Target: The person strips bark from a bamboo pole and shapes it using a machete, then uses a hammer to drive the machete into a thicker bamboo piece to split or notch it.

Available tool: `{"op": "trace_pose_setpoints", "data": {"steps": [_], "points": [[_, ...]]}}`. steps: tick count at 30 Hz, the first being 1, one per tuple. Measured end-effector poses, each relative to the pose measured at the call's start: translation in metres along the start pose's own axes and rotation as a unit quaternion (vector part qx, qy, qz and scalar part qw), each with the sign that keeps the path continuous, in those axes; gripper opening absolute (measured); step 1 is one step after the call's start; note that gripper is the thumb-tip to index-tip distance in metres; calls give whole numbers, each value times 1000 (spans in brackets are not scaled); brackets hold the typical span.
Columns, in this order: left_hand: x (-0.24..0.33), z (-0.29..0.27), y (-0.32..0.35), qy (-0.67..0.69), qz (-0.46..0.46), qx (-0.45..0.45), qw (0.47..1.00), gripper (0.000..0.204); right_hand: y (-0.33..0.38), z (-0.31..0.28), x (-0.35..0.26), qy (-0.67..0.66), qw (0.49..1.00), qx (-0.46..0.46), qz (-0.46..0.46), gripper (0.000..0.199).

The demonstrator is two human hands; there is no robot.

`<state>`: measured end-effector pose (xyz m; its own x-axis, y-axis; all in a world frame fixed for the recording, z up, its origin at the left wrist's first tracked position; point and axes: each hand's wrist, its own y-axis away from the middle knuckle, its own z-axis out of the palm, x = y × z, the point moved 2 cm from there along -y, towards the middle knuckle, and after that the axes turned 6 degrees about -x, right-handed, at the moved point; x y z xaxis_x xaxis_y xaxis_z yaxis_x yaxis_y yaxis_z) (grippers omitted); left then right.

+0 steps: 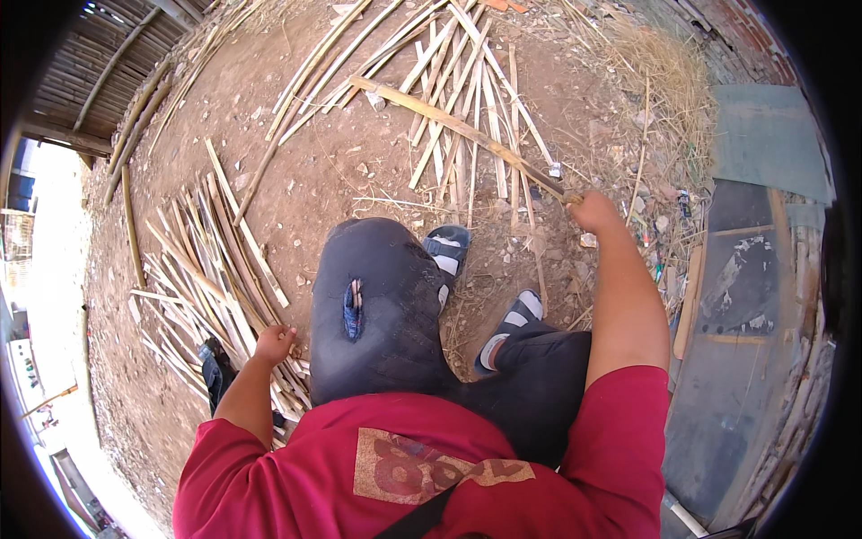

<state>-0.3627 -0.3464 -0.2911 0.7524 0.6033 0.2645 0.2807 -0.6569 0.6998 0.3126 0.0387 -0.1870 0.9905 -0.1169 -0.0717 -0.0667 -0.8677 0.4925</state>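
Note:
My right hand (594,214) is stretched forward to the right, fingers closed round the near end of a long bamboo strip (440,117). The strip slants away to the far left above other strips; its end near my hand is darker, and whether a blade lies there cannot be made out. My left hand (276,343) is closed beside my knee, at the edge of a pile of split bamboo strips (202,260). Its curled fingers hide whatever may be in them. A dark cloth-like thing (215,373) lies by my left forearm.
More pale strips (449,67) lie crisscrossed on the dirt ground ahead. Dry straw (664,81) and litter are scattered on the right, beside dark sheet panels (741,260). A slatted bamboo structure (99,54) stands at the far left. My sandalled foot (516,323) is planted between.

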Motion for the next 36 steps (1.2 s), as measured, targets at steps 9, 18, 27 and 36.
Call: {"op": "trace_pose_setpoints", "data": {"steps": [9, 18, 27, 36], "points": [[18, -20, 14, -38, -11, -4, 999, 51, -18, 54, 17, -28, 999, 2, 15, 52], [23, -4, -3, 26, 8, -25, 999, 57, 21, 1, 13, -151, 970, -192, 7, 39], [61, -26, 21, 38, 33, 35, 998, 49, 55, 6, 8, -214, 943, -253, -39, 34], [188, -48, -37, 64, 172, 37, 982, 39, 112, -67, 25, -215, 957, -185, -55, 37]]}}
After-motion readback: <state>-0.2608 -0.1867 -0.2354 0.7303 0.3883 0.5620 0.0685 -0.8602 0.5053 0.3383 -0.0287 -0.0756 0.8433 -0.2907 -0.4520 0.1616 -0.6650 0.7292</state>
